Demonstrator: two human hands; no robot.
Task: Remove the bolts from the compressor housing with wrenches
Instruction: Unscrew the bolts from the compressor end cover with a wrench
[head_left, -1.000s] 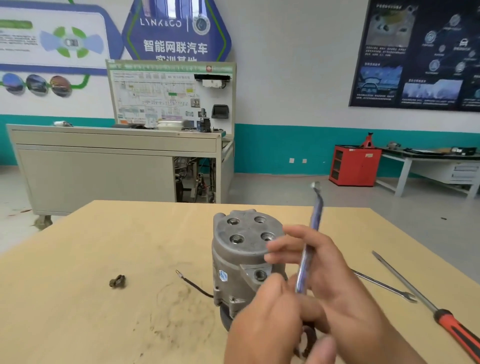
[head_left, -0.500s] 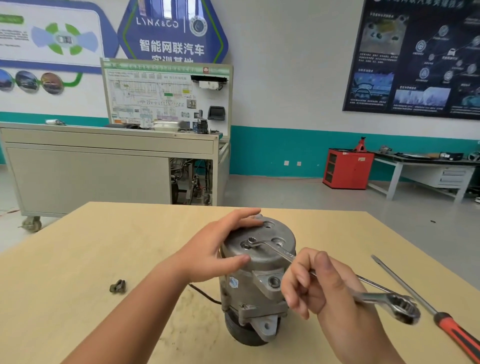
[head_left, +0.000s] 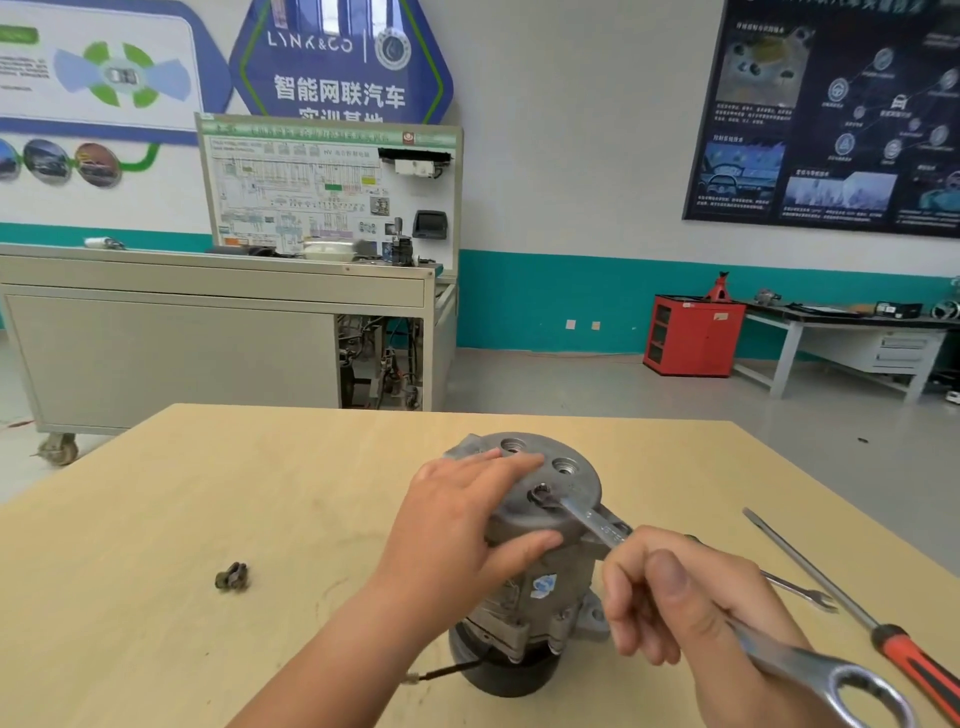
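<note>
A grey metal compressor housing (head_left: 553, 577) stands upright on its black pulley on the wooden table (head_left: 182, 519). My left hand (head_left: 457, 525) lies over its top and left side, fingers spread on the cap and thumb against the side. My right hand (head_left: 691, 597) grips the shaft of a silver combination wrench (head_left: 592, 519). The wrench's open end sits on a bolt (head_left: 540, 491) in the top face. Its ring end sticks out at the lower right. Two open threaded holes show on the cap beyond my fingers.
A small dark loose part (head_left: 232, 576) lies on the table to the left. To the right lie a thin open-end wrench (head_left: 800, 590) and a long screwdriver (head_left: 883, 629) with a red and black handle. A black wire (head_left: 441, 671) trails from the compressor's base.
The wrench came down from upright in my right hand onto the top bolt. My left hand moved onto the housing top. The wrench handle has swung toward me.
</note>
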